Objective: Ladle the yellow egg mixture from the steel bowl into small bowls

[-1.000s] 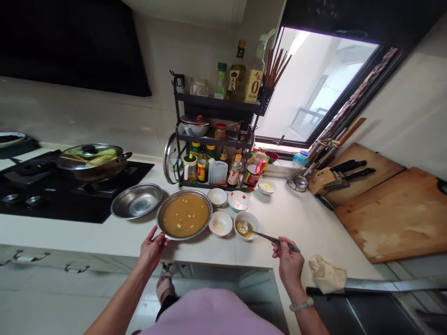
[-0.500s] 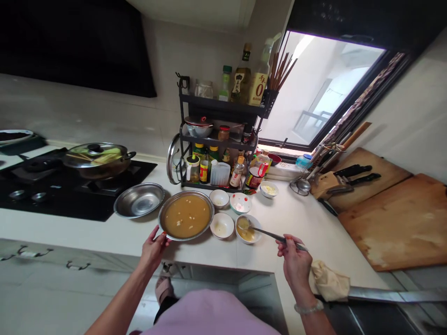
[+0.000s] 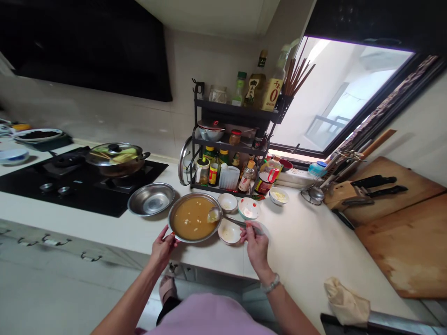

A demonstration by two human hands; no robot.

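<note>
My left hand (image 3: 163, 247) is closed on the near left rim of a metal basin (image 3: 170, 223) holding brown liquid with pale bits afloat. In my right hand (image 3: 255, 246) is the dark handle of a ladle (image 3: 214, 214), whose head is over the right part of the basin, at the liquid. Below the ladle's handle sits a white bowl (image 3: 229, 232) with a little residue. Behind it are a small white bowl (image 3: 227, 203) and a bowl with red spots (image 3: 249, 209). Another bowl is mostly hidden behind my right hand.
An empty metal basin (image 3: 150, 209) stands to the left, beside the stove (image 3: 77, 186) with a lidded pan (image 3: 117, 163). Behind the bowls rises a black spice rack (image 3: 230, 144). To the right are a knife block (image 3: 344, 193), cutting boards (image 3: 408, 242) and a cloth (image 3: 347, 302).
My right hand has moved left, carrying the ladle from the right-hand bowl to the basin of brown liquid. My left hand stays on the basin's rim. The view has shifted left.
</note>
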